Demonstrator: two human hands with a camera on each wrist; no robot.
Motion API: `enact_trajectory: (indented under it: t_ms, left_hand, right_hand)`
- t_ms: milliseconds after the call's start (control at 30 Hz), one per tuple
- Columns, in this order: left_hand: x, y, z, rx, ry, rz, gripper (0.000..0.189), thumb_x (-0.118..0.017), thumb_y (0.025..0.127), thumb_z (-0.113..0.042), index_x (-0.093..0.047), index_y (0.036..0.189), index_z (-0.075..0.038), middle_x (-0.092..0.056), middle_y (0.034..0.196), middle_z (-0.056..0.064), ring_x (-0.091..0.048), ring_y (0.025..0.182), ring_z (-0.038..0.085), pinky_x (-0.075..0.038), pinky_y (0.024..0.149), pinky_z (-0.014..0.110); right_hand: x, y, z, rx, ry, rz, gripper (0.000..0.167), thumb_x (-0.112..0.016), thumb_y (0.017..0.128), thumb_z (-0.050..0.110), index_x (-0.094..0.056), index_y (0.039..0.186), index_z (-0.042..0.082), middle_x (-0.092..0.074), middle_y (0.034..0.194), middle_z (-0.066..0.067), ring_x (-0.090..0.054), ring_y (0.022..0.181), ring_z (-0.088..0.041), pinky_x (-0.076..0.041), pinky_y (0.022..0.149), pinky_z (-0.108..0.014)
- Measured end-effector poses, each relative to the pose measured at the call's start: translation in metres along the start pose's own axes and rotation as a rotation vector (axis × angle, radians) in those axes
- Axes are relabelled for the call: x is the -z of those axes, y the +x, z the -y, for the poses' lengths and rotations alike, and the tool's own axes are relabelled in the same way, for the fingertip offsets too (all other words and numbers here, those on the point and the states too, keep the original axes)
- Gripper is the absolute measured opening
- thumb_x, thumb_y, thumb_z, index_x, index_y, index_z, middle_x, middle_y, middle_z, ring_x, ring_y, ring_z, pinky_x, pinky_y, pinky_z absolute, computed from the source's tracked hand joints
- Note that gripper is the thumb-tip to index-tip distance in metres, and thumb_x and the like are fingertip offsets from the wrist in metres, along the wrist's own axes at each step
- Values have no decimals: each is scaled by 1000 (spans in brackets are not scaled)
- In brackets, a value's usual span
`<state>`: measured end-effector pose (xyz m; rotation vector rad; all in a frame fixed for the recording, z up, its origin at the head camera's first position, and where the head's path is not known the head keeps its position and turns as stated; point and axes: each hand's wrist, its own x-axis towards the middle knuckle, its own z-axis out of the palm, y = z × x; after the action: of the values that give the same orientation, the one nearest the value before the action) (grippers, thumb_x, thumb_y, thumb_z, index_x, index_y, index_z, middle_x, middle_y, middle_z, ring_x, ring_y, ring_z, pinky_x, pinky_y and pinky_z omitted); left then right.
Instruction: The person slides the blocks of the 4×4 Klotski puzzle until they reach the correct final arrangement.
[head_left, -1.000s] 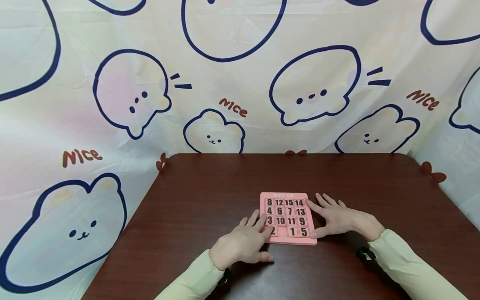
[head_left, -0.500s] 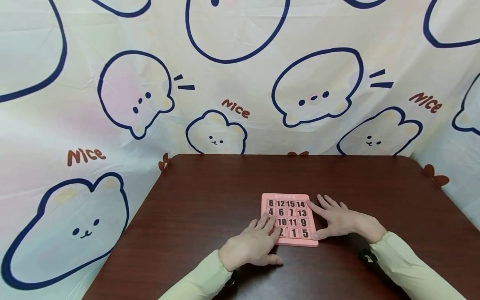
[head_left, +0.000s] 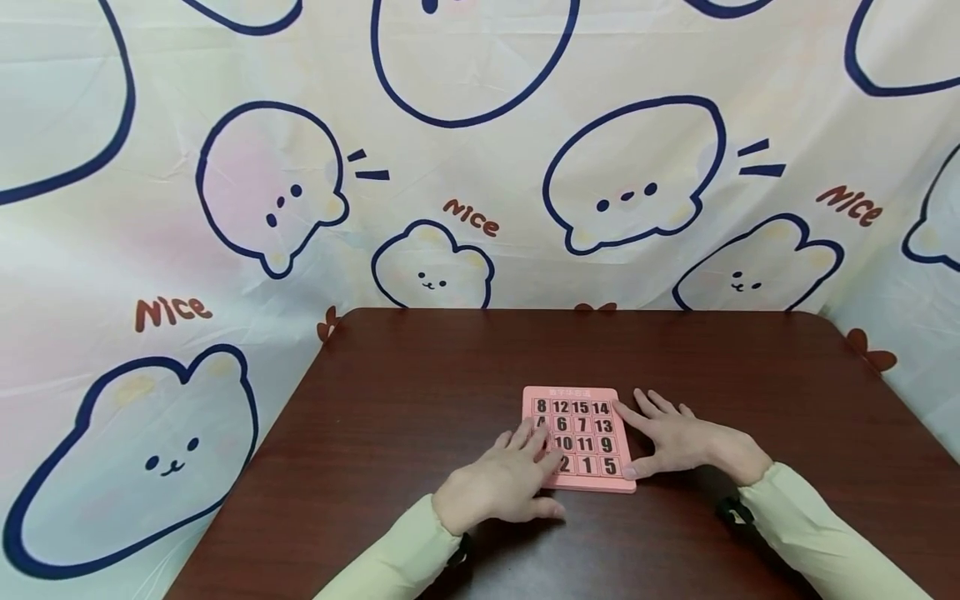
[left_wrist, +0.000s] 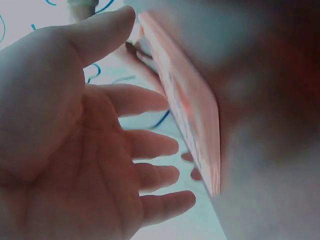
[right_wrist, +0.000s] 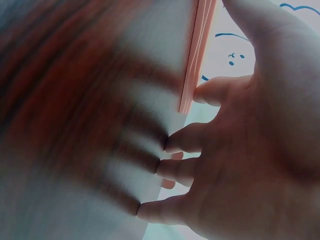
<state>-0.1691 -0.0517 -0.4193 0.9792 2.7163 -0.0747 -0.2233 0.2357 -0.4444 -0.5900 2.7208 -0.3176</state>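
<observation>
A pink sliding number puzzle [head_left: 588, 482] lies flat on the table, black numerals on its square tiles. My left hand [head_left: 497, 483] reaches over its lower left part, fingers extended and covering some left-column tiles. The index fingertip is right at the tile marked 2 [head_left: 566, 466], beside the 1 tile [head_left: 587, 466]; the thumb points off below the board. At the right side, my right hand [head_left: 678, 439] has its index fingertip and thumb against the frame's edge. In the right wrist view its other fingertips [right_wrist: 172, 142] rest on the table beside the puzzle's edge [right_wrist: 196, 55].
The dark brown wooden table [head_left: 420, 358] extends around the puzzle. Behind and to the left hangs a pale cloth [head_left: 510, 167] printed with blue-outlined cartoon animals. Pale green sleeves [head_left: 397, 546] cover both forearms, with dark straps at the wrists.
The 2 tile has slid right, closing the gap beside the 1 tile. My left hand moved right with it, then its fingers shifted slightly upward on the board. The right hand stays put.
</observation>
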Motion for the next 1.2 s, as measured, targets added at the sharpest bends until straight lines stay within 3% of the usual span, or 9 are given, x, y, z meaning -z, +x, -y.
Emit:
enact_trajectory:
  t_ms: [200,400,533,900,1200]
  left_hand:
    - [3,4,22,59,-99,7,82,-55,90,-64,-31,155,-20,-19,164,13,-12,153,33,-26,119,50]
    - [0,10,31,81,-143,32,99,-67,78,-69,-28,156,-21,-13,165,13,-9,154,33,-24,120,50]
    - [-3,10,31,83,-138,35,99,-71,77,-66,-29,156,-22,-14,165,14,-10,154,33,-25,120,50]
    - [2,5,22,63,-1,30,81,-67,83,-62,-41,150,-25,-26,161,15,-18,152,35,-30,117,49]
    - [7,-3,15,35,-16,33,69,-62,85,-65,-52,143,-30,-33,159,12,-22,151,35,-32,116,48]
  right_hand:
    - [0,0,0,-7,10,6,113,-65,72,76,-23,157,15,-15,159,-32,-11,146,-54,-16,105,-78]
    - [3,0,1,-9,20,6,112,-67,72,75,-23,157,15,-15,159,-32,-11,146,-54,-15,105,-79]
    - [3,0,2,-16,18,12,113,-66,72,75,-23,157,16,-14,160,-32,-10,146,-54,-14,105,-78]
    - [2,0,1,-17,12,12,113,-65,72,76,-23,157,16,-15,159,-32,-11,146,-54,-15,106,-78]
    - [2,0,2,-24,16,15,113,-66,72,76,-23,157,15,-15,159,-32,-11,146,-53,-14,106,-78]
